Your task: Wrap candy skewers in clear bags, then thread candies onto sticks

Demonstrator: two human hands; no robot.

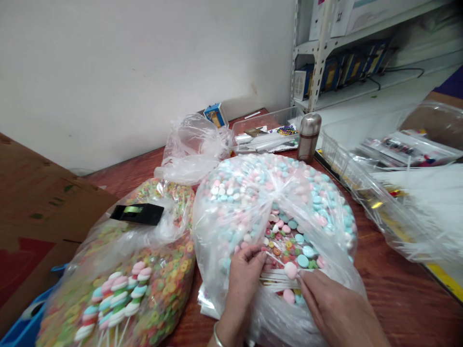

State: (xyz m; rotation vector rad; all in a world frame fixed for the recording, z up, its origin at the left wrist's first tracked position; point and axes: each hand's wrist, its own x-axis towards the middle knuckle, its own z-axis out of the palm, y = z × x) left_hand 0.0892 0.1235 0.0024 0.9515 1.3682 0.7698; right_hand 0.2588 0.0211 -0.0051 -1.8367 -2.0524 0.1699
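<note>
Left hand [244, 284] pinches white lollipop sticks [278, 279] at lower centre, inside a clear bag [211, 226] of pastel candies [249, 193]; right hand's [334, 308] fingertips touch them, its hold unclear. At lower left, a second bag [119, 294] holds candy rings [170, 284].

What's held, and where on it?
The left hand seems to pinch the white stick of a pastel lollipop below its head, inside the clear bag. The right hand's hold cannot be told.
</note>
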